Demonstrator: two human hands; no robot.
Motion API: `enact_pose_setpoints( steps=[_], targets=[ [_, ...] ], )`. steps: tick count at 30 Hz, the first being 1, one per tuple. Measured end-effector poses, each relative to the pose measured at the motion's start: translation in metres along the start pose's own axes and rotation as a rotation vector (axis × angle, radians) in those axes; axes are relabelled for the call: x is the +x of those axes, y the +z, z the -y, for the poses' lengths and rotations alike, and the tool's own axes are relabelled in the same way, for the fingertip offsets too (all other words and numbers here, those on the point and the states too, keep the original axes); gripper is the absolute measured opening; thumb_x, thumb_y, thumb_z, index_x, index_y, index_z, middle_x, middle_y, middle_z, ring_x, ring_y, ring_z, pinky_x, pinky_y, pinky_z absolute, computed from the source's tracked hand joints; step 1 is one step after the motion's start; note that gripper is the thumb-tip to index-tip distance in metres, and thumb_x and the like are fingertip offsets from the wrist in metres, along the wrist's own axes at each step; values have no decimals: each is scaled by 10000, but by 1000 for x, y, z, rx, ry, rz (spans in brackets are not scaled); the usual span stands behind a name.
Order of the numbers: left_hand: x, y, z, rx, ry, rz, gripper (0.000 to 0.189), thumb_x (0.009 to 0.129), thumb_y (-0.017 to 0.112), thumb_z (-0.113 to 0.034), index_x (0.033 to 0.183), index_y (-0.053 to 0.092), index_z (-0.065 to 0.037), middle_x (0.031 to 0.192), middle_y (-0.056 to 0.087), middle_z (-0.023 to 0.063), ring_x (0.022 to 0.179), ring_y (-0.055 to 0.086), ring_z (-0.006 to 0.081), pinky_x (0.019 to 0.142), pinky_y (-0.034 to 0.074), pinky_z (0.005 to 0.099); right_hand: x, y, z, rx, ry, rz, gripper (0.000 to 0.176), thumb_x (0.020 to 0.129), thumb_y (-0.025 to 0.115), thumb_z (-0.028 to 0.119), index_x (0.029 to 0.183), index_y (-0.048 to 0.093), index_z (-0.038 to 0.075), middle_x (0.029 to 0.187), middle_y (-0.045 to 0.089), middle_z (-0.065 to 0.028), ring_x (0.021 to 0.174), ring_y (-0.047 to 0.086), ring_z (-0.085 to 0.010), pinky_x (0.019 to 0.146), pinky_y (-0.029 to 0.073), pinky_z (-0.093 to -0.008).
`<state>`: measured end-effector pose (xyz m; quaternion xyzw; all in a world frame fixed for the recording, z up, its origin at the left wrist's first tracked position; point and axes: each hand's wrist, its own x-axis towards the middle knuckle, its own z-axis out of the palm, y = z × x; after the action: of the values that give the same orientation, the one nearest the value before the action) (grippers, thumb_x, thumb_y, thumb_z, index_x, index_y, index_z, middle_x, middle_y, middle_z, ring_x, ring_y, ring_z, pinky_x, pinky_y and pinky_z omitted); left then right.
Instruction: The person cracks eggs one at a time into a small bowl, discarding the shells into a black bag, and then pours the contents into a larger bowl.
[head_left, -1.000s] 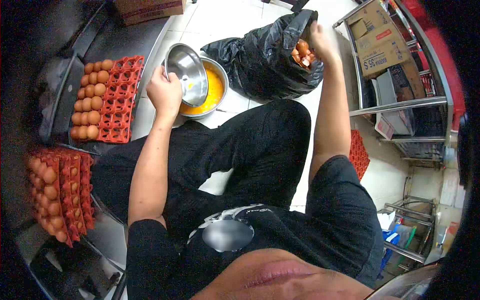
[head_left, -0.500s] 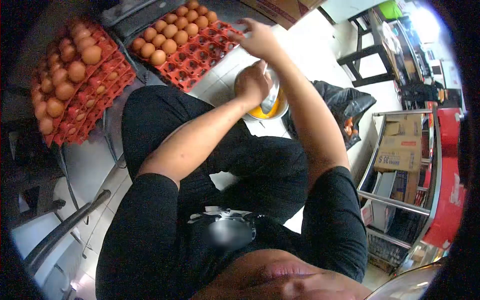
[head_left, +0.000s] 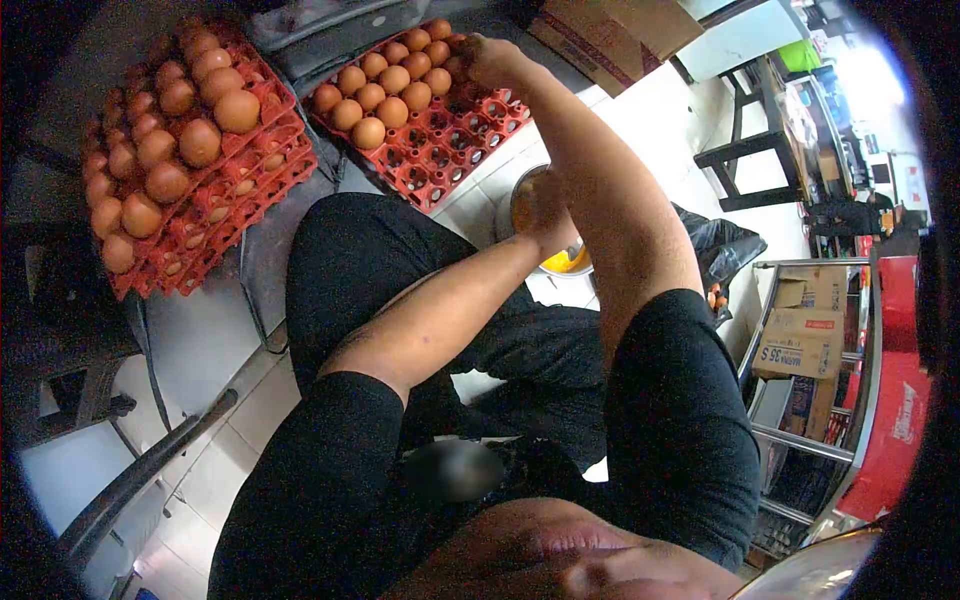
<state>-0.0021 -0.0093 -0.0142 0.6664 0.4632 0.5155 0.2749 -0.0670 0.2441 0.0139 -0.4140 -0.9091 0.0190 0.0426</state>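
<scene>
My left hand [head_left: 545, 212] is closed over a metal bowl [head_left: 503, 215], around the handle of what looks like a metal spoon. A sliver of the spoon [head_left: 574, 246] shows; my right forearm hides the rest. Yellow-orange beaten egg [head_left: 566, 263] lies in the bowl. My right hand [head_left: 492, 62] reaches to the far right end of a red egg tray [head_left: 470, 140], its fingers curled over an egg there, which the hand mostly covers. Several brown eggs [head_left: 395, 78] fill the tray's far left part, and the near right cups hold none.
At left stands a stack of red trays [head_left: 235, 185] loaded with brown eggs. A cardboard box [head_left: 610, 40] sits beyond the tray. Right of my arm lies a black plastic bag [head_left: 728, 245] with eggshells [head_left: 716, 300], near a metal rack [head_left: 800, 435] holding boxes.
My right hand has moved from above the tray's empty cups onto the eggs at its far end. My left hand stays over the bowl. The view has shifted slightly.
</scene>
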Motion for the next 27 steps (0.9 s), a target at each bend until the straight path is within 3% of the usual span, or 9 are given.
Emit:
enact_pose_setpoints(
  steps=[4, 7, 9, 13, 15, 18, 23, 25, 27],
  targets=[
    [11, 4, -3, 136, -97, -5, 367, 878, 713, -353, 1131, 694, -88, 1015, 733, 208, 967, 692, 420, 858, 549, 510, -8, -13, -17, 53, 41, 34, 615, 865, 744, 504, 1291, 594, 87, 1242, 708, -217, 1135, 683, -442, 875, 579, -485],
    [26, 7, -14, 176, -295, -215, 274, 874, 690, -270, 1056, 711, -67, 986, 732, 231, 928, 706, 444, 832, 559, 532, -28, -22, -32, 217, 28, -335, 540, 939, 671, 551, 1153, 622, 57, 996, 757, -146, 888, 744, -322, 749, 586, -429],
    [31, 3, -13, 135, -370, -125, 176, 842, 650, -145, 983, 692, -49, 904, 715, 257, 895, 703, 470, 838, 548, 564, -59, -65, -34, 1021, 246, -208, 386, 1027, 623, 457, 1100, 660, 79, 841, 675, -39, 634, 565, -130, 506, 443, -287],
    [39, -8, -24, 100, -404, -149, 137, 824, 666, -165, 885, 662, -42, 804, 703, 229, 826, 699, 461, 763, 546, 534, -165, -104, -97, 1893, 429, 370, 439, 997, 670, 450, 1160, 606, 47, 870, 643, -83, 727, 601, -169, 650, 501, -306],
    [39, -4, -17, 84, -313, -239, 157, 830, 667, -184, 826, 644, -29, 771, 688, 223, 782, 703, 433, 721, 536, 527, -233, -100, -107, 1958, 446, 311, 452, 993, 627, 513, 1104, 635, 75, 815, 683, -50, 641, 647, -171, 575, 528, -305],
    [45, -11, -15, 171, -336, -142, 181, 842, 687, -174, 949, 699, -29, 855, 728, 229, 846, 719, 439, 796, 560, 526, -316, -85, -70, 1432, 477, -67, 388, 1031, 582, 476, 1112, 661, 104, 725, 578, 27, 525, 514, -96, 499, 384, -207],
    [45, -11, -5, 222, -229, -150, 174, 799, 672, -160, 806, 635, 10, 708, 655, 229, 667, 664, 424, 650, 513, 498, -373, -24, -40, 162, 363, -216, 278, 990, 603, 398, 1180, 690, 214, 939, 736, -151, 816, 724, -411, 693, 586, -523],
    [46, -19, -8, 216, -225, -91, 149, 816, 682, -123, 794, 629, 14, 602, 582, 106, 536, 552, 194, 545, 437, 388, -373, -19, -35, 135, 405, -567, 301, 968, 636, 479, 1151, 693, 247, 885, 722, -110, 716, 723, -362, 611, 591, -486],
    [48, -22, 9, 80, -241, -57, 102, 860, 671, -71, 834, 630, 18, 630, 587, 26, 560, 526, 104, 532, 411, 324, -375, -23, -31, 113, 332, -674, 296, 960, 646, 489, 1131, 686, 250, 833, 708, -91, 675, 715, -345, 570, 581, -466]
  ],
)
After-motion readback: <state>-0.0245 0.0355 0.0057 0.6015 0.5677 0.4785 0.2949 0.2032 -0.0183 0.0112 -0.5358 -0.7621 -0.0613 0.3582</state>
